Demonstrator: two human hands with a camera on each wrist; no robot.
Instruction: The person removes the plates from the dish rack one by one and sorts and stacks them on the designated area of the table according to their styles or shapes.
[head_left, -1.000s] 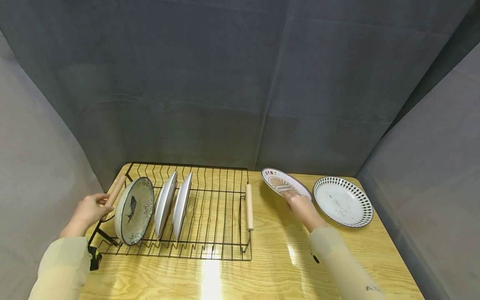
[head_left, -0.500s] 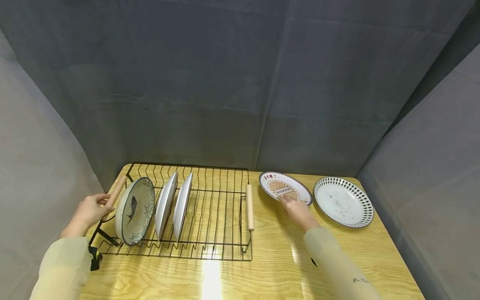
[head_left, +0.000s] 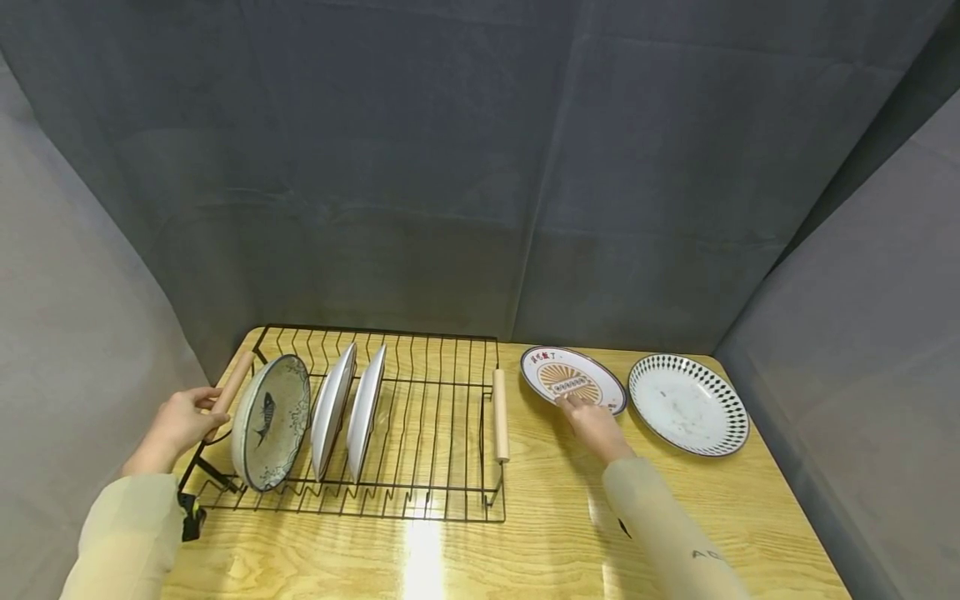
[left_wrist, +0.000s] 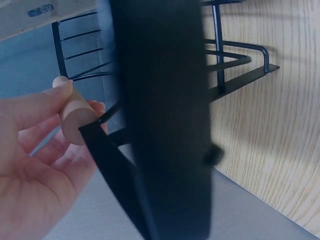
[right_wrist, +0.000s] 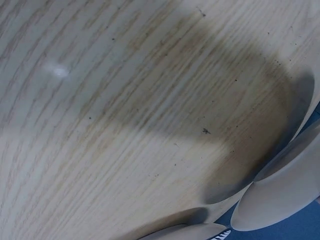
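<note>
My left hand [head_left: 178,423] grips the pale wooden handle [left_wrist: 77,114] at the left end of a black wire dish rack [head_left: 442,485]; thumb and fingers curl round it in the left wrist view. A patterned bowl with a fish picture [head_left: 272,425] and two white plates, one [head_left: 332,412] left of the other [head_left: 366,414], stand on edge in the rack. At the right, my right hand [head_left: 596,427] pinches the near rim of an oval plate with an orange sunburst [head_left: 573,375]. The right wrist view shows this plate's pale underside [right_wrist: 280,195], but not the fingers.
A white plate with a dark diamond border [head_left: 686,404] lies right of the sunburst plate, very close to it. The rack's right wooden handle [head_left: 500,417] stands left of it. Grey curtains [head_left: 450,167] enclose the wooden table [head_left: 540,517] behind and at both sides.
The sunburst plate has come down from a steeper tilt to lie flatter, and my right hand has moved slightly left and nearer with it. My left hand stays on the rack handle.
</note>
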